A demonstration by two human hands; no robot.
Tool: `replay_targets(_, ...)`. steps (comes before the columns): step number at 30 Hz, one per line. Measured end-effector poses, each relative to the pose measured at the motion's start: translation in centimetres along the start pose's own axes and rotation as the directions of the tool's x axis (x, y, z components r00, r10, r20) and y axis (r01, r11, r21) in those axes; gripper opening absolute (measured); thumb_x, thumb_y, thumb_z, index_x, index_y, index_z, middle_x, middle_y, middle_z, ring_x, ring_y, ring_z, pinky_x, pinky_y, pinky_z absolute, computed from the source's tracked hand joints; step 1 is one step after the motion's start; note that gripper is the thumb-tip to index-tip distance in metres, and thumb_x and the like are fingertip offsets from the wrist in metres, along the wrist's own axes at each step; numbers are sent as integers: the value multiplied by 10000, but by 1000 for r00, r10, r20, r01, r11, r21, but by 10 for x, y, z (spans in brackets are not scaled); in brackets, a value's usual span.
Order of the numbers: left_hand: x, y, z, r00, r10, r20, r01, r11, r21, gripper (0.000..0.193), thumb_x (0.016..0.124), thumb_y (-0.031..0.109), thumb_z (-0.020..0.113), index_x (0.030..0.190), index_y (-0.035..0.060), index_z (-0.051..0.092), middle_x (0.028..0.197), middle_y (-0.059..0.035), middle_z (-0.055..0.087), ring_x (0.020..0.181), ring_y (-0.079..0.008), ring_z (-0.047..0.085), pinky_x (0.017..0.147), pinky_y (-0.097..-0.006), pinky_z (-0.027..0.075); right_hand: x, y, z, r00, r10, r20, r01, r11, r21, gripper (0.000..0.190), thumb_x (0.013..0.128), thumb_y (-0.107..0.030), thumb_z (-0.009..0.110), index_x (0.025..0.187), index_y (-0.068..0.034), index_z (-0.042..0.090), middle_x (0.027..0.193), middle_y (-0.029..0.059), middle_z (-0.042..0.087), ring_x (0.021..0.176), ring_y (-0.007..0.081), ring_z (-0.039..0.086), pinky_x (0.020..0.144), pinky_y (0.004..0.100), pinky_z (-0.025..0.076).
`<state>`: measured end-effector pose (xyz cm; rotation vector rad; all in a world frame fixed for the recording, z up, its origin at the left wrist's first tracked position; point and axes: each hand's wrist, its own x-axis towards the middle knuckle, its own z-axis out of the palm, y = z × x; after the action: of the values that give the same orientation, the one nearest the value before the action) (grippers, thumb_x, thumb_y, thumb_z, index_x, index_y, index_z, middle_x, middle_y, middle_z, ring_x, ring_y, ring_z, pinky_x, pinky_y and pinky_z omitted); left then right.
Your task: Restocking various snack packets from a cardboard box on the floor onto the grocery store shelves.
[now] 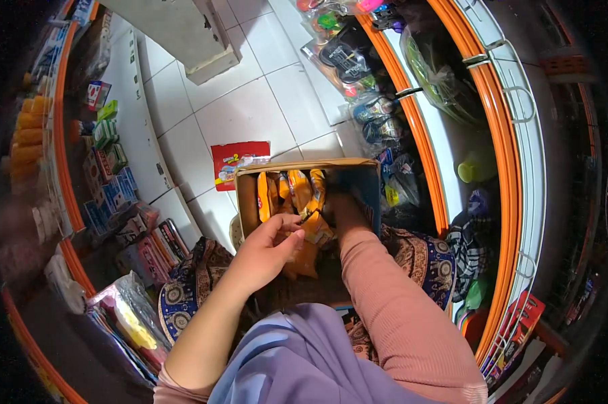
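A cardboard box (306, 164) stands before me between my knees, its top open. Inside it, orange packets (300, 189) stand in a row toward the far left, and more orange packets (316, 230) lie loosely below them. My left hand (271, 250) hovers over the left part of the box with loosely curled fingers, thumb apart from them, and nothing visible in its grasp. Down in the right side of the box reaches my right hand (345, 209). Its fingers are lost in shadow, so what they touch is hidden.
Shelves with orange edging (410, 121) rise close on both sides. Bagged sandals (379, 118) lie at the right; small boxed goods (114, 187) and plastic-wrapped packs (132, 318) are at the left. A red printed package (240, 156) lies on the tiled floor (233, 108) near a pillar (203, 40).
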<state>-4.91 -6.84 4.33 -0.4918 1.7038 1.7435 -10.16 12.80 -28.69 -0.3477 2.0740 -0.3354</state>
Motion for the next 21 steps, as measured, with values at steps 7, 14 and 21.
replay_targets(7, 15, -4, 0, 997, 68, -40, -60, 985, 163, 354, 879, 247, 620, 1117, -4, 546, 939, -76, 623, 865, -144, 596, 794, -273, 474, -51, -2, -6, 1000, 7, -22, -10, 989, -146, 428, 551, -221, 775, 936, -64, 672, 1025, 150, 658, 915, 287, 647, 775, 411, 517)
replay_targets(14, 43, 1, 25, 988, 112, 104, -150, 838, 525, 536, 763, 257, 743, 1178, 5, 516, 1041, -122, 639, 935, -190, 607, 837, -295, 473, -107, -15, -95, 901, 202, -384, -268, 955, -126, 536, 557, -208, 768, 1052, -64, 622, 1100, 173, 602, 1012, 345, 594, 808, 436, 507)
replay_targets(21, -2, -13, 18, 923, 367, 112, -302, 513, 803, 1145, 471, 493, 848, 1371, 74, 276, 1314, -179, 446, 1232, -325, 420, 1017, -457, 345, -306, -149, -175, 674, -535, -509, 245, 813, -528, 500, 561, -214, 745, 989, -42, 550, 934, 135, 567, 956, 327, 531, 803, 416, 446)
